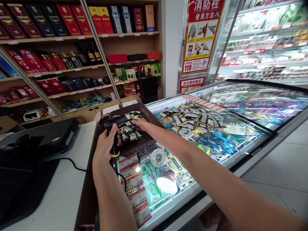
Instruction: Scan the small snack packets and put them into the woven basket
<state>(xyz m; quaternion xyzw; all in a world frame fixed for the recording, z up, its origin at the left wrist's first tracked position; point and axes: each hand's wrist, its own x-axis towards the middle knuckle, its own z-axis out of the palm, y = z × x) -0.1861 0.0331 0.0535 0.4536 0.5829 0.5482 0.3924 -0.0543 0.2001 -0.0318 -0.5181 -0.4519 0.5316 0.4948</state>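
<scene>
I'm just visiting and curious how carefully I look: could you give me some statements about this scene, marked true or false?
1. The left hand's grip is around a black scanner. True.
2. The right hand holds a bottle. False: it reaches to the small packets in the basket.
3. The basket is brown. True.
4. The wall poster is mostly green. False: it is mostly red and yellow.
5. That poster shows 119. True.

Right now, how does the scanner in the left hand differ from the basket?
The scanner is black with some yellow; the basket is brown and woven. The scanner is gripped in the left hand, while the basket holds small packets. The scanner is smaller than the basket. Both are dark.
</scene>
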